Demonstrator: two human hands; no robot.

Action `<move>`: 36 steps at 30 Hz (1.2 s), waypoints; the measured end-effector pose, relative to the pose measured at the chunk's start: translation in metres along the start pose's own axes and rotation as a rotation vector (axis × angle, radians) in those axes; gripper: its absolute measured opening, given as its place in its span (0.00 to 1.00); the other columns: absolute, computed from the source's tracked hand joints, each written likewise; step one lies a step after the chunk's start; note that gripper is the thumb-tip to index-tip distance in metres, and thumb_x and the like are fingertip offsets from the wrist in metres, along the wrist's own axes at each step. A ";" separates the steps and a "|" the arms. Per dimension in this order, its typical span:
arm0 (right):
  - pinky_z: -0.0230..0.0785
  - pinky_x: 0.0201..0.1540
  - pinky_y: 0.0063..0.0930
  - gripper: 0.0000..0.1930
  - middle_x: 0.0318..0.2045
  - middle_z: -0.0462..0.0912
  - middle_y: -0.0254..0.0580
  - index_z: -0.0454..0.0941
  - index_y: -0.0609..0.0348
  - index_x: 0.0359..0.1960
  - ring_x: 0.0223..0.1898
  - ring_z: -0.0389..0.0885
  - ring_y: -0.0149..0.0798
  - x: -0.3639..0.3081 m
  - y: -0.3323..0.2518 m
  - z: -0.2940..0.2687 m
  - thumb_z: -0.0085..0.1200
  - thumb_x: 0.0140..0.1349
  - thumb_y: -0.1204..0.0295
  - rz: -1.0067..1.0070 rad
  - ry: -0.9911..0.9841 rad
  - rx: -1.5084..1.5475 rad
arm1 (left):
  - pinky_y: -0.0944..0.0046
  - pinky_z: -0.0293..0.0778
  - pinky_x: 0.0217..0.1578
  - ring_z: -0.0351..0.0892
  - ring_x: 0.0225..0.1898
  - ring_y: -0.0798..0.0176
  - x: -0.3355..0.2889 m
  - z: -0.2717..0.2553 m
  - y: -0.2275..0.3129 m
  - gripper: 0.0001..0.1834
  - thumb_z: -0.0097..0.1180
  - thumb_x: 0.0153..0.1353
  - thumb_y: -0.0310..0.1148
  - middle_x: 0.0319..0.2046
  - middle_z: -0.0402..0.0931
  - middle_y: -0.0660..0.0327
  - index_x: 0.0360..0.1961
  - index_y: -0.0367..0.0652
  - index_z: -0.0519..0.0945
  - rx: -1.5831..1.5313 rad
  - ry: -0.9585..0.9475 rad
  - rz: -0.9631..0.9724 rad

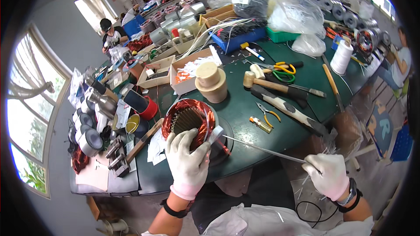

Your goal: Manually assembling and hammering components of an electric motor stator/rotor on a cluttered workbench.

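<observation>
A motor stator with orange-red copper windings lies at the near edge of the green worktable, its slotted bore showing. My white-gloved left hand grips its near side, with the fingers bent over the windings. To the right, my gloved right hand is closed around the end of a long thin pale strip. The strip slopes from that hand across the table edge to the stator's right side. A whitish piece sits there against the windings; how the strip joins it I cannot tell.
Behind the stator stands a stepped cream block. Pliers, a small clear-handled tool, a mallet and scissors lie to the right. A thread cone stands farther back. Metal clamps sit left. Another person works far left.
</observation>
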State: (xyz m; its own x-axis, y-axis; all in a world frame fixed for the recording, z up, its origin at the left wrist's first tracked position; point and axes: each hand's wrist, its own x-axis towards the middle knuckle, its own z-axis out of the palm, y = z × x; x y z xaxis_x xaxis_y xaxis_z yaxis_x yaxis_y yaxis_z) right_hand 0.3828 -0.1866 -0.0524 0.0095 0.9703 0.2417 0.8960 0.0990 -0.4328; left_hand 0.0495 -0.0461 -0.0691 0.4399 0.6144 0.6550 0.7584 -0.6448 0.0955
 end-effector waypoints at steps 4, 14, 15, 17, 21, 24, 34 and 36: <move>0.71 0.27 0.43 0.08 0.19 0.76 0.41 0.81 0.54 0.29 0.23 0.81 0.48 0.006 -0.002 -0.004 0.67 0.61 0.67 -0.065 0.069 -0.033 | 0.41 0.66 0.68 0.76 0.61 0.42 0.000 0.019 0.005 0.17 0.75 0.47 0.24 0.58 0.81 0.51 0.40 0.50 0.90 0.013 0.012 -0.053; 0.67 0.25 0.41 0.12 0.18 0.73 0.34 0.77 0.53 0.31 0.19 0.79 0.42 0.031 -0.035 -0.013 0.66 0.65 0.62 -0.213 0.018 -0.392 | 0.47 0.69 0.61 0.78 0.56 0.45 0.003 0.016 0.001 0.17 0.76 0.47 0.25 0.56 0.82 0.52 0.40 0.52 0.92 -0.015 -0.015 -0.082; 0.67 0.25 0.41 0.13 0.18 0.73 0.34 0.76 0.53 0.31 0.19 0.78 0.42 0.033 -0.038 -0.012 0.66 0.66 0.62 -0.217 0.004 -0.398 | 0.47 0.70 0.59 0.79 0.54 0.45 0.004 0.015 0.001 0.17 0.76 0.47 0.26 0.56 0.82 0.52 0.41 0.52 0.92 -0.016 -0.029 -0.080; 0.66 0.24 0.41 0.13 0.17 0.72 0.34 0.76 0.52 0.31 0.18 0.78 0.42 0.039 -0.041 -0.004 0.65 0.67 0.61 -0.234 -0.014 -0.407 | 0.48 0.70 0.57 0.79 0.52 0.45 0.003 0.015 -0.001 0.17 0.76 0.47 0.26 0.55 0.83 0.52 0.40 0.52 0.92 0.003 -0.019 -0.077; 0.70 0.26 0.41 0.14 0.17 0.74 0.38 0.74 0.52 0.28 0.20 0.80 0.46 0.045 -0.034 0.029 0.66 0.66 0.64 -0.204 0.009 -0.269 | 0.46 0.71 0.50 0.81 0.48 0.46 0.009 0.024 0.002 0.14 0.76 0.48 0.31 0.52 0.84 0.51 0.39 0.52 0.91 0.034 0.013 -0.054; 0.73 0.27 0.43 0.13 0.20 0.78 0.43 0.75 0.55 0.26 0.24 0.83 0.51 0.059 -0.029 0.037 0.67 0.65 0.68 -0.149 -0.024 -0.143 | 0.46 0.72 0.51 0.82 0.48 0.47 0.007 0.021 -0.003 0.20 0.76 0.48 0.31 0.55 0.83 0.51 0.45 0.52 0.89 -0.021 -0.014 -0.023; 0.71 0.29 0.39 0.07 0.23 0.80 0.53 0.84 0.64 0.31 0.24 0.83 0.53 0.090 0.012 0.059 0.61 0.63 0.72 -0.082 -0.102 0.079 | 0.43 0.72 0.60 0.78 0.39 0.53 0.003 -0.001 -0.079 0.20 0.80 0.44 0.40 0.27 0.74 0.61 0.35 0.44 0.84 -0.392 -0.015 0.088; 0.70 0.28 0.38 0.12 0.22 0.82 0.52 0.85 0.66 0.30 0.23 0.83 0.49 0.083 0.024 0.072 0.58 0.67 0.69 -0.060 -0.069 0.148 | 0.44 0.73 0.60 0.78 0.37 0.54 -0.001 0.005 -0.068 0.19 0.80 0.45 0.41 0.26 0.73 0.62 0.32 0.46 0.83 -0.377 0.023 0.037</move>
State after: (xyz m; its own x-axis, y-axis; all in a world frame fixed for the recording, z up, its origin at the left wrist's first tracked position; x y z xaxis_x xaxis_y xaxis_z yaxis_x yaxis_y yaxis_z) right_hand 0.3736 -0.0881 -0.1051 -0.0773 0.9739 0.2134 0.8190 0.1840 -0.5434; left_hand -0.0001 0.0000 -0.0802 0.4495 0.5796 0.6797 0.5100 -0.7912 0.3375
